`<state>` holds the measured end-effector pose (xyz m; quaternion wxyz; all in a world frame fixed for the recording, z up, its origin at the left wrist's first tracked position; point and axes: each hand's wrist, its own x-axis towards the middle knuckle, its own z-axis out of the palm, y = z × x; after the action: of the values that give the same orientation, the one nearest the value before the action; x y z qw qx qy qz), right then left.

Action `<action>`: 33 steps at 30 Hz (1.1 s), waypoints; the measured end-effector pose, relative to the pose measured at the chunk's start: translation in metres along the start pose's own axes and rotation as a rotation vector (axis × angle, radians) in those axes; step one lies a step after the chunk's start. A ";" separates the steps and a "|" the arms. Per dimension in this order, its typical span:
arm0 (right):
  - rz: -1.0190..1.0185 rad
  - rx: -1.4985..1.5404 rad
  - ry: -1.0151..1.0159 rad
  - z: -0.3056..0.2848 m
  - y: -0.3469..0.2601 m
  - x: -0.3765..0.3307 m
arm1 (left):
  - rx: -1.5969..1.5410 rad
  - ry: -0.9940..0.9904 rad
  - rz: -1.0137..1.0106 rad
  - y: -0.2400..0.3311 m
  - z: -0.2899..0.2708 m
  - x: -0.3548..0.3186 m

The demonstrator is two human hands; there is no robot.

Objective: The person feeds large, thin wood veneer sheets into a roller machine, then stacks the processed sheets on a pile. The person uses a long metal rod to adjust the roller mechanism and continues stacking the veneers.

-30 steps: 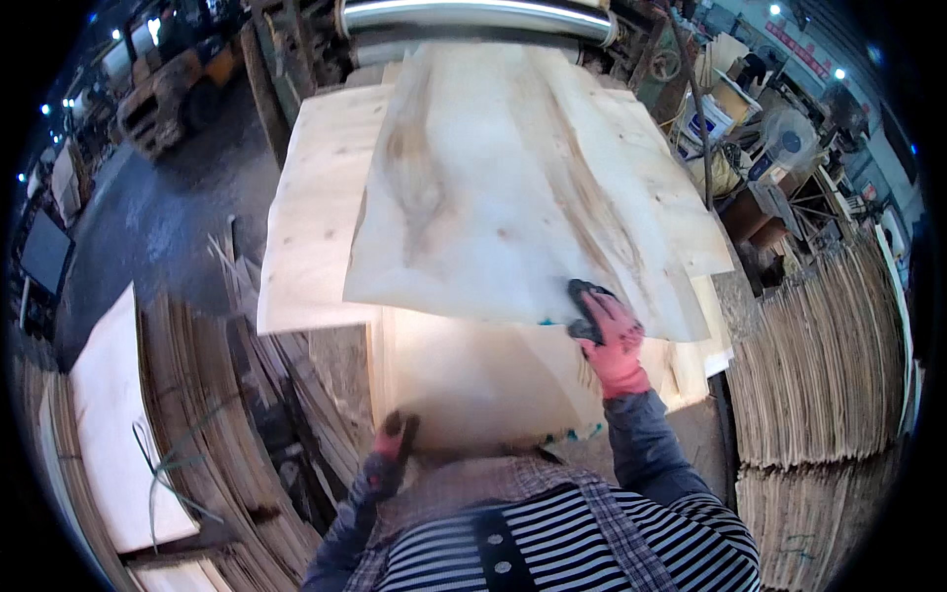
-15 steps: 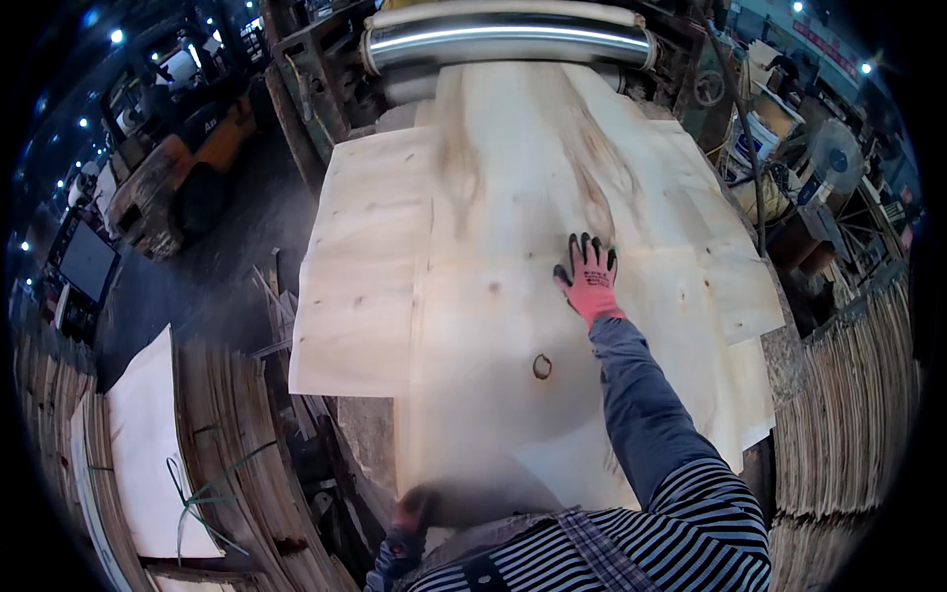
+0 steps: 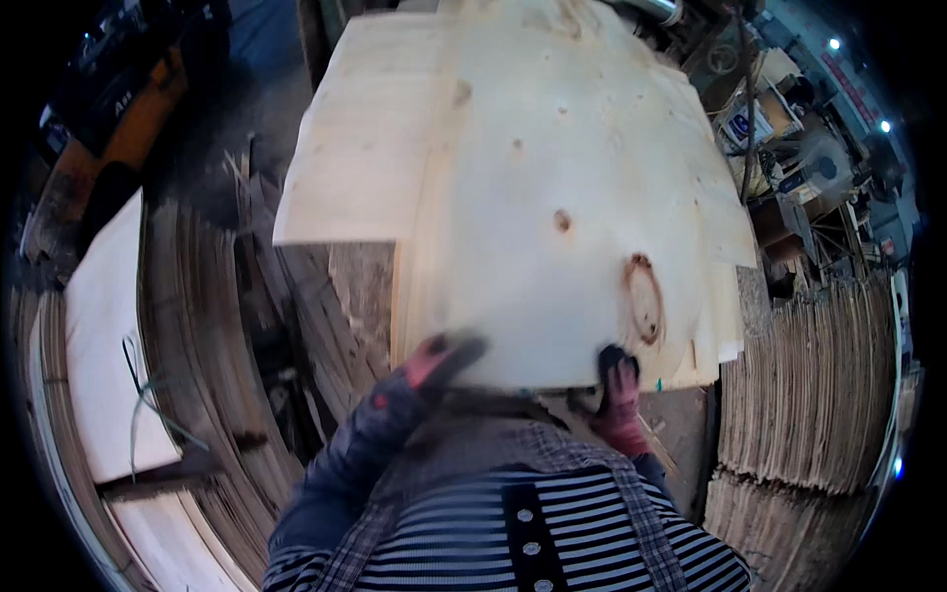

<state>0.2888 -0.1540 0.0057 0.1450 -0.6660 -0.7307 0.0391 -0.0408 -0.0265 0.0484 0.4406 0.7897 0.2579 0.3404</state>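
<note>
My pale wood sheet [image 3: 533, 178] lay spread to the left of the tall brown stack [image 3: 804, 385], over other pale sheets [image 3: 350, 138]. My gloved right hand [image 3: 619, 400], the nearer to that stack, had its fingers at the sheet's near edge, thumb spread apart; I couldn't tell whether it gripped. My gloved left hand [image 3: 434, 363], farther from the stack, reached over the sheet, fingers stretched but blurred, so I couldn't tell if it held anything.

Orange-and-black forklift [image 3: 141, 118], far left. Fan [image 3: 823, 166], right, near white-and-blue container [image 3: 742, 128]. Handwheel [image 3: 723, 58], upper right. Lit lamp [image 3: 885, 126] beyond.
</note>
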 end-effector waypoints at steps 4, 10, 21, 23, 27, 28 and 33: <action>0.116 0.011 0.338 -0.040 0.024 0.000 | -0.745 -0.099 -0.618 0.107 0.010 0.037; 0.008 -0.088 0.377 -0.099 -0.017 -0.027 | -0.655 -0.009 -0.248 0.078 -0.014 0.001; -0.124 -0.087 0.203 -0.066 0.003 0.161 | 0.393 0.283 -0.712 -0.031 0.039 -0.021; -0.141 -0.062 0.280 -0.045 0.032 0.207 | 0.228 0.346 -0.798 -0.034 0.036 -0.022; -0.101 -0.005 0.294 -0.015 0.060 0.308 | 0.172 0.374 -1.031 -0.053 0.037 -0.025; -0.060 0.034 0.289 -0.009 0.067 0.334 | 0.265 0.350 -0.961 -0.043 0.035 -0.016; 0.075 -0.127 0.357 0.031 0.089 0.412 | -0.268 0.592 -0.994 -0.047 0.042 -0.021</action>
<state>0.3366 0.2659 0.0198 0.2286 -0.6968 -0.6690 -0.1205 -0.0269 -0.0409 -0.0147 0.5524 0.3831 0.6634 0.3287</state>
